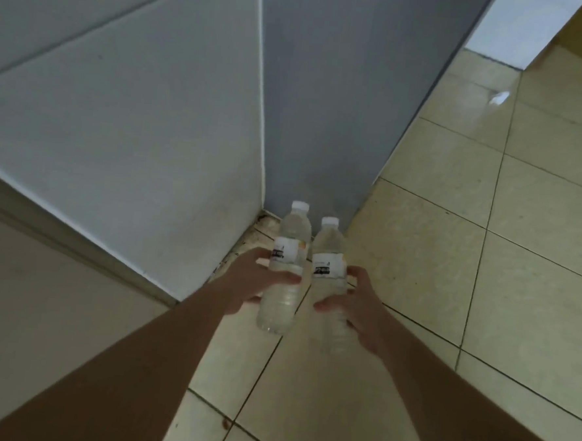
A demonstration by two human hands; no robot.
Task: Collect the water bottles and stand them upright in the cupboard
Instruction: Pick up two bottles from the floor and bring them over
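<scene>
Both hands out front, one bottle each, held over the floor (484, 266) – not in any cupboard yet.

Left hand (250, 279): fingers and thumb curled round the left bottle (284, 271) at mid-body, just below its label. Bottle is roughly upright, cap away from the camera, base hanging free below the hand.

Right hand (355, 309): curled round the right bottle (329, 267) below its label, thumb across the front. Lower part of that bottle is blurred, so I can't tell where its base ends.

The two bottles sit just beside each other, nearly parallel, small gap between them. Both clear, white caps, white labels with dark print – text unreadable.

Ahead of the bottles: a tall grey panel (341, 104) standing on the floor, its near edge meeting a white wall (135, 125) on the left at a corner. Some dirt where the corner meets the tiles. Floor is pale glossy tile with dark grout lines.
</scene>
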